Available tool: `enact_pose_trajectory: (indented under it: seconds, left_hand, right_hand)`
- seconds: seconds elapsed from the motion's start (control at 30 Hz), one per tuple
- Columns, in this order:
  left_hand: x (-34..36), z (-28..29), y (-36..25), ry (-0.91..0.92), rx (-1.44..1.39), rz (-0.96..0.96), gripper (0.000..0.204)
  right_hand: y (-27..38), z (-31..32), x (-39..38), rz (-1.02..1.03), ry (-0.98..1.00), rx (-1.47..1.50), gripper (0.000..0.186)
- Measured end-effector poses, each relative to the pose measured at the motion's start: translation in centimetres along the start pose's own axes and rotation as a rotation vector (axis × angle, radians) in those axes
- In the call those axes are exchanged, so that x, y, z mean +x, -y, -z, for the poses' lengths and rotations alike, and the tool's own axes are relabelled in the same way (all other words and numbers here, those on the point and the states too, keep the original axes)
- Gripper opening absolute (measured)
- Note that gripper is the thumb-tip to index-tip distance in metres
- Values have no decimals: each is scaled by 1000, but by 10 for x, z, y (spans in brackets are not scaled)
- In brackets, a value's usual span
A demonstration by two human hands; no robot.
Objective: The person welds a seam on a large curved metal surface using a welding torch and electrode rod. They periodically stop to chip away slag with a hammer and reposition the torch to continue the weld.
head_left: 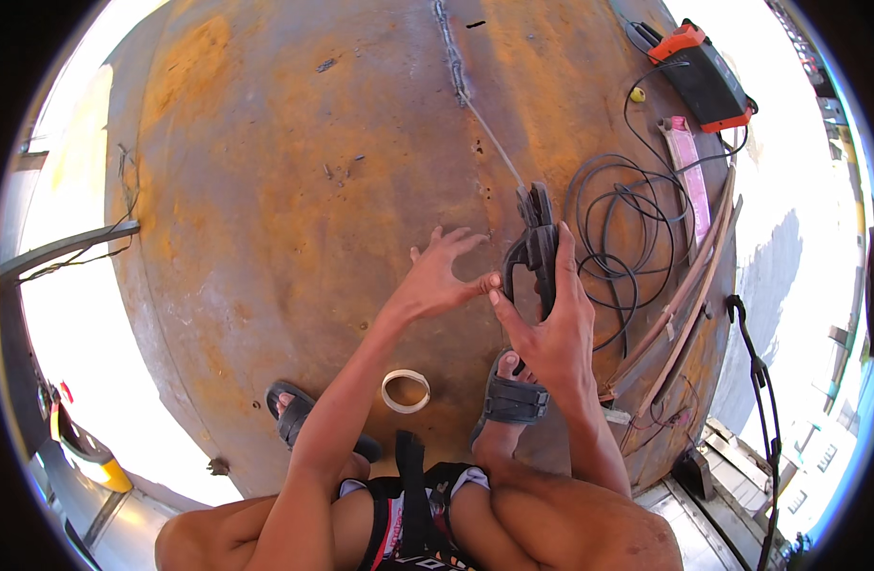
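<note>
My right hand (549, 328) grips a black welding electrode holder (535, 246) whose thin rod points up toward a weld seam (453, 57) on a big rusty steel surface (294, 162). Just to the left, my left hand (439, 273) rests spread on the steel, and its thumb tip touches the right thumb beside the holder's handle. I squat on the steel in black sandals (513, 398), knees at the bottom of the view.
A roll of white tape (405, 391) lies between my feet. Coiled black cable (623, 233) spreads to the right of the holder. An orange and black welding machine (708, 81) sits at the upper right, with wooden slats (689, 295) along the right edge.
</note>
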State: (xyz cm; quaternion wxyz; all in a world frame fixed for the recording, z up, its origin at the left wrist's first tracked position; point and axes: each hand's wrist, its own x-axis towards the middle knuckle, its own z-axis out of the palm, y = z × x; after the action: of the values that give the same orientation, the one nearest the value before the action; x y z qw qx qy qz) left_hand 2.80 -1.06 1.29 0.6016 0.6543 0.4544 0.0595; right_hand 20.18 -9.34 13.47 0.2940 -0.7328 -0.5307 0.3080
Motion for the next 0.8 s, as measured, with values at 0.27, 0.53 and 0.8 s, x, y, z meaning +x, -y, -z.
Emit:
enact_pose_trajectory:
  seconds: [0.27, 0.53, 0.8]
  left_hand:
    - [1, 0, -1, -1, -1, -26, 122]
    - [0, 0, 3, -6, -5, -26, 125]
    - [3, -1, 8, 21, 65, -45, 126]
  right_hand:
    - [-2, 2, -1, 50, -19, -39, 103]
    - [0, 1, -4, 38, -25, -50, 100]
    - [-2, 3, -8, 53, -29, -84, 100]
